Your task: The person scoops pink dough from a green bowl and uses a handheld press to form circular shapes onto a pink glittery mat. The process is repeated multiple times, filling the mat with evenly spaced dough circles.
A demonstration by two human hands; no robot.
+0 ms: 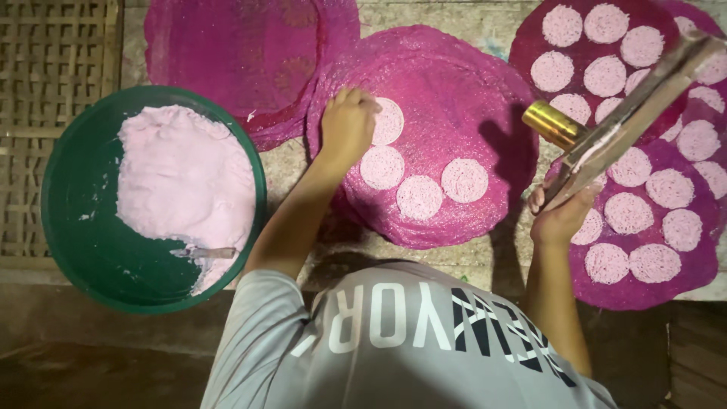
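My left hand (347, 121) rests with curled fingers on a round magenta mat (447, 83), touching a pale pink lacy dough disc (389, 121). Three more discs lie in an arc below it, the nearest being a disc (382, 167). My right hand (560, 216) grips a long metal press (632, 113) with a brass cylinder (553, 123) on its underside, held tilted above the mat's right edge. A green basin (76, 204) at the left holds a mound of pale pink dough (185, 178) with a small spatula (204, 252) lying in it.
Two magenta mats at the right, an upper mat (530, 38) and a lower mat (644, 291), carry several pink discs. A bare magenta mat (235, 53) lies at the top left. Woven bamboo matting (53, 53) covers the far left.
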